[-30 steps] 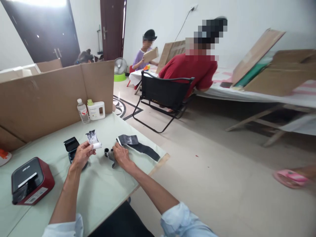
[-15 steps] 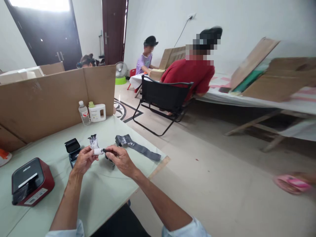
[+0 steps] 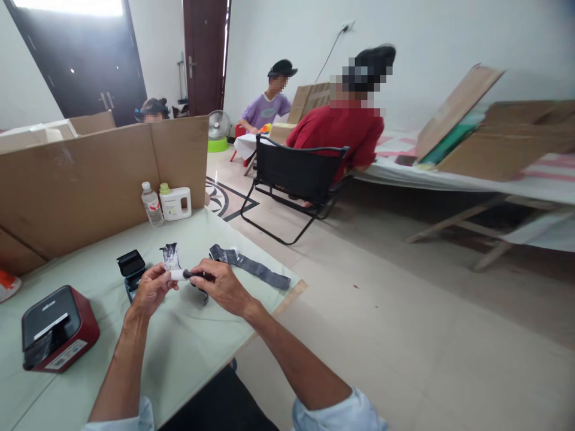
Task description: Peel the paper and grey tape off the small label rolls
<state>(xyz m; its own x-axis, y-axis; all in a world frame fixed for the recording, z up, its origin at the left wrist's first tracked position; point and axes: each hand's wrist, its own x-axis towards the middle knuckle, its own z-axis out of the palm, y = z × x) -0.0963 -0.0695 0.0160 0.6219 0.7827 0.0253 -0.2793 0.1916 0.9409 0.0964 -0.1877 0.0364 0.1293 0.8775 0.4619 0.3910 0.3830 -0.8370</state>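
Head view: one white roll, raised over the near part of the pale green table, pinched between thumb and fingers of the left hand; one black rod, closed in the right hand. Lettering: pale mark on the lid of the red-and-black box, illegible; white label on its front, with a dark code block, too small to read; clear bottle with red-and-white label and white jug with fine print, neither readable. Orientation: roll's long axis nearly level, running left to right across the wearer's front, right end facing the rod, which lies almost in line and meets it; ragged black-and-white strip standing up behind the roll. Obscured: whether the rod enters the roll cannot be told; small open case partly behind the left hand; curled dark piece partly under the right hand; dark ribbon beyond, near end hidden; orange-and-white object cut off at left edge
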